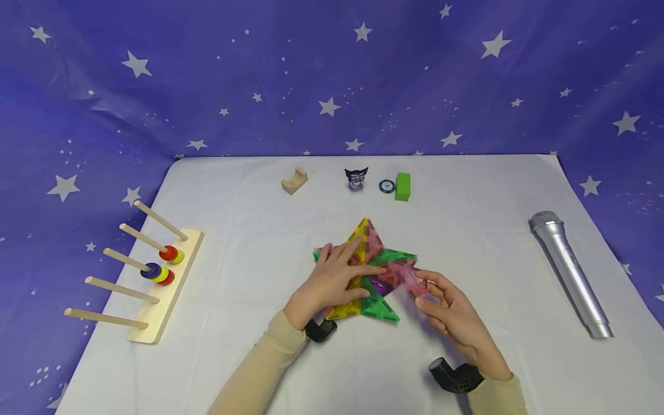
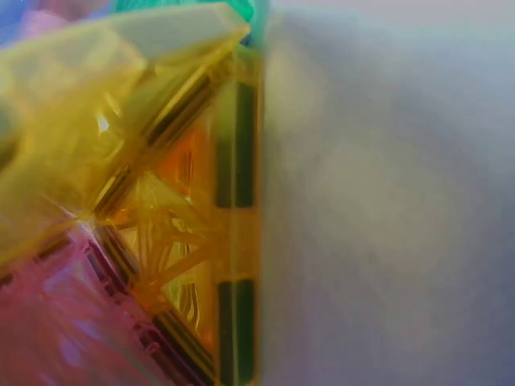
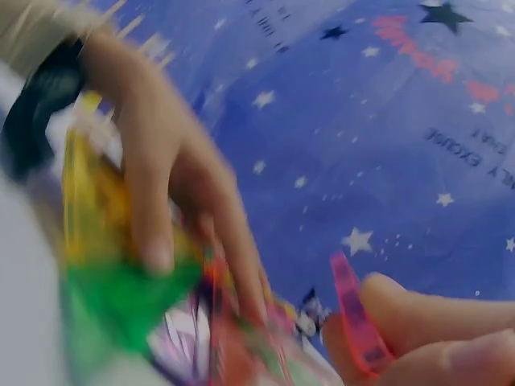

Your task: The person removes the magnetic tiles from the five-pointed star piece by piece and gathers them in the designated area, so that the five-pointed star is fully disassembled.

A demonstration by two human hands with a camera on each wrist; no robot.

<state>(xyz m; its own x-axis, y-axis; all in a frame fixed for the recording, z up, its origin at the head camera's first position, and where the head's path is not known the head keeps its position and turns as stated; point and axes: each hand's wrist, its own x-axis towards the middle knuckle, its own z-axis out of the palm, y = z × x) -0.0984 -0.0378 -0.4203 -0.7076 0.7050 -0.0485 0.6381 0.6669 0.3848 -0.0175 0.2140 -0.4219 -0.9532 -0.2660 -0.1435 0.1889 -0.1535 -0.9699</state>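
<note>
Right hand (image 1: 459, 318), pinched grip on pink tile (image 3: 356, 315)

A blue-purple cloth backdrop (image 1: 290, 75), printed with pale grey five-pointed stars (image 1: 495, 45) and small white dots, rises behind the counter (image 1: 482, 196) and along its left and right sides. Creases (image 1: 98, 106) run through its upper left part. The right wrist view also shows dark stars (image 3: 445, 16) and coral-red lettering (image 3: 414, 48) on it. The counter's white covering has faint wrinkles under soft light.
</note>
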